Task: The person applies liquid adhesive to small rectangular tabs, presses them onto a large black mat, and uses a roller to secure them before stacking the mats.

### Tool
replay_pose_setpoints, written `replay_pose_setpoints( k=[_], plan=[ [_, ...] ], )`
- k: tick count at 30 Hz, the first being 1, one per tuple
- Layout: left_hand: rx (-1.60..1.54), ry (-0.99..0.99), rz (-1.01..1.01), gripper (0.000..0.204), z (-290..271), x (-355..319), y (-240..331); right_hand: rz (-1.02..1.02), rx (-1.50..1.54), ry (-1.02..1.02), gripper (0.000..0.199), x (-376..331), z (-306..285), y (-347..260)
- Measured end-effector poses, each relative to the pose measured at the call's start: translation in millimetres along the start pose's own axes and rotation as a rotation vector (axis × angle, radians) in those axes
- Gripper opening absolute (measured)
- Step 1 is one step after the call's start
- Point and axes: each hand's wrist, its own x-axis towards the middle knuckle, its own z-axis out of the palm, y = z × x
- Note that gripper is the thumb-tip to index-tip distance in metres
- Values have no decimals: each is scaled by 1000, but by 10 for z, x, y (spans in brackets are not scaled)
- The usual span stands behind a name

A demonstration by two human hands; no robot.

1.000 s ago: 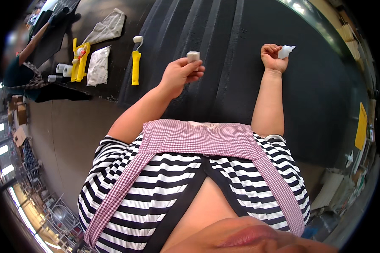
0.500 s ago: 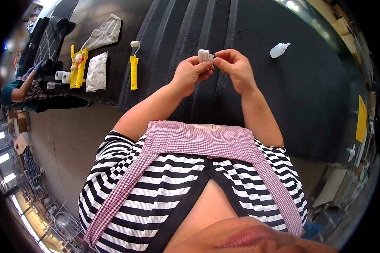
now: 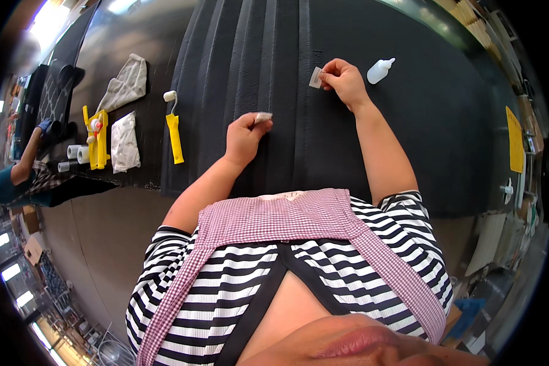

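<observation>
White little tag (image 3: 315, 77) is pinched in the right hand (image 3: 343, 80); the left hand (image 3: 245, 134), nearer, grips a small pale piece (image 3: 263, 116) on black ribbed material (image 3: 244, 67)

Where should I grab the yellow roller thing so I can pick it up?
Grab the yellow roller by its long yellow handle, probably coming from above. The handle lies flat on the dark ribbed sheet with room on both sides, while the small white roller head sits at the far end.

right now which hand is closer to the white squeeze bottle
Right. The right hand sits just left of the white squeeze bottle, pinching a small tag. The left hand is farther away.
</observation>
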Motion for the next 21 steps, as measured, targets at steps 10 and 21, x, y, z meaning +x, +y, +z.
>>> replay_pose_setpoints(
  k=[10,21],
  plan=[
    [280,-6,289,4,21,-18,-45,-223,-549,183,17,578,-100,167],
    [284,3,315,5,26,-5,-79,-220,-560,263,12,696,-84,198]
  ],
)
